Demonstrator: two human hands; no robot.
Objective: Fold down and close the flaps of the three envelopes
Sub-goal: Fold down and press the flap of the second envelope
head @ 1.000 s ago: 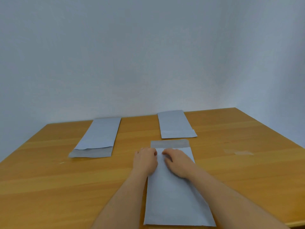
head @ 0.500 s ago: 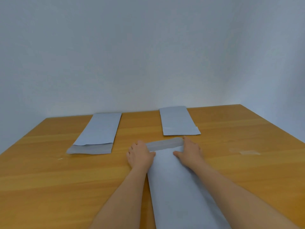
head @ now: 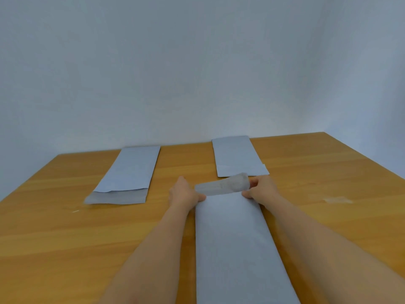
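Our left hand point(head: 185, 192) pinched the left end of the flap point(head: 223, 186), thumb on the paper. Our right hand point(head: 262, 188) pinched the right end, fingers curled round it. The flap stood up and was bent over toward us, not flat. It belonged to the near envelope point(head: 236, 244), which lay by the near edge of the desk point(head: 65, 249). We think we were folding this flap down. Next it needed laying flat and a firm press along the fold. The left envelope point(head: 129, 174), toward the far left corner, had its flap open. The far envelope point(head: 237, 157), by the far edge, looked closed.
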